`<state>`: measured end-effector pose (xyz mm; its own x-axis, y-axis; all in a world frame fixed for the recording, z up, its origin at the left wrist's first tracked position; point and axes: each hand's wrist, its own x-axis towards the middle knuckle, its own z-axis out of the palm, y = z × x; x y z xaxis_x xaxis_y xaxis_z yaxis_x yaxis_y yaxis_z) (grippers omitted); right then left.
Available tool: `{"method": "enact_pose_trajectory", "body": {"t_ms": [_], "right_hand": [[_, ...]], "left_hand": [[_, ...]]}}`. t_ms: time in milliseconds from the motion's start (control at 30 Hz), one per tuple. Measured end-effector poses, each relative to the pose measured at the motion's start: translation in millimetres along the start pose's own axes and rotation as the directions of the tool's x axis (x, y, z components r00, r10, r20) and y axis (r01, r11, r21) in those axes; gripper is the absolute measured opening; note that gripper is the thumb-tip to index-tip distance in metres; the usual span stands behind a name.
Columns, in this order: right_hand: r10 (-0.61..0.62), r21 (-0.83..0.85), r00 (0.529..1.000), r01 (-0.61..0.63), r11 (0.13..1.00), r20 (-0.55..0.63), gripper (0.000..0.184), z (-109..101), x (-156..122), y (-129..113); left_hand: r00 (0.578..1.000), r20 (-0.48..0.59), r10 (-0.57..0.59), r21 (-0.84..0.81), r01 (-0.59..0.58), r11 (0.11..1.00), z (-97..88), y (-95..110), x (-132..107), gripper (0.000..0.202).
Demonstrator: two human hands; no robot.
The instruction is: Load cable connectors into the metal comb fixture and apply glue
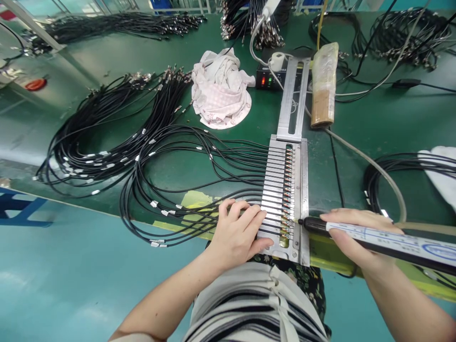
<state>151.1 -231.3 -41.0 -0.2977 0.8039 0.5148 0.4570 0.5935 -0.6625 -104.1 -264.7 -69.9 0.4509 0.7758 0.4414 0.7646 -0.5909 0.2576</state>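
A metal fixture (pixel 276 190) lies at the table's front edge, with black cables (pixel 235 180) laid side by side in its slots. Their small metal ends form a column along its right part. My left hand (pixel 237 230) rests palm down over the lower cables at the fixture's left edge, fingers outstretched and open. In my right hand (pixel 359 232) is a thick black-and-white pen-shaped tool (pixel 370 235) with blue print; its exact kind is unclear. Its thin tip points left at the lower cable ends; I cannot tell whether it touches them.
A large coil of tagged black cables (pixel 81 137) lies left. Behind the fixture are a crumpled cloth (pixel 223 90), a black box with red and green lights (pixel 267 78) and a plastic-wrapped block (pixel 324 85). More cable bundles (pixel 117 26) line the back; another coil (pixel 377 180) lies right.
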Motion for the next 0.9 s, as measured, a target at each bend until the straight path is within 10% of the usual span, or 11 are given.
{"method": "enact_pose_trajectory", "body": {"t_ms": [500,900], "right_hand": [[-0.047,0.034,0.998,0.048,0.998,-0.031,0.019,-3,-1,1],[-0.040,0.021,0.999,0.040,0.999,-0.001,0.016,1,1,-3]], "left_hand": [[0.981,-0.165,0.098,-0.056,-0.109,0.992,-2.0,2,-7,0.029],[0.999,-0.037,0.037,-0.015,-0.038,0.999,-0.6,2,-6,0.038]]}}
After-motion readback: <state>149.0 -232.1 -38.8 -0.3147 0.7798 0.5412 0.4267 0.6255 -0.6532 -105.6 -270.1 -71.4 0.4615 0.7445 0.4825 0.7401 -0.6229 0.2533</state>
